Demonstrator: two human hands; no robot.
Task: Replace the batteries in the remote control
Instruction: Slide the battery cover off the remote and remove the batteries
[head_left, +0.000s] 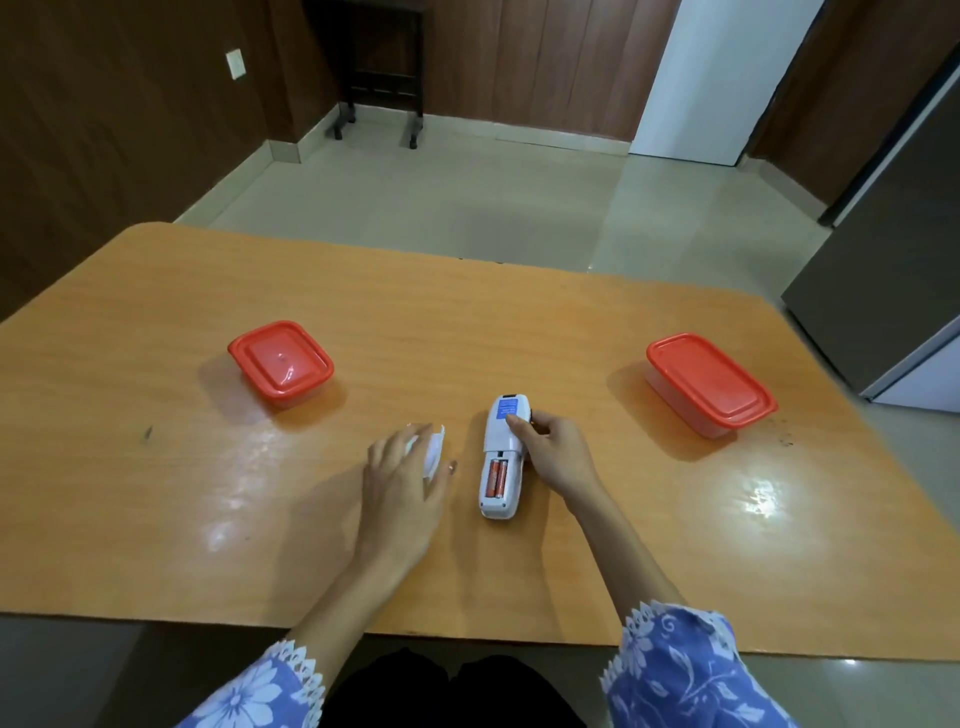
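On wood table (156, 312) remote (501, 457) lies face down, long axis away from us, batteries (496, 477) exposed; our right hand (553, 454) grips it, left hand (408, 480) holds cover (435, 452) just beside

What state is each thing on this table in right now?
remote control: face down on the table, battery bay open, two orange batteries inside.
battery cover: off, held in the left hand.
right hand: fingers gripping the remote's side.
left container: red lid on.
right container: red lid on.
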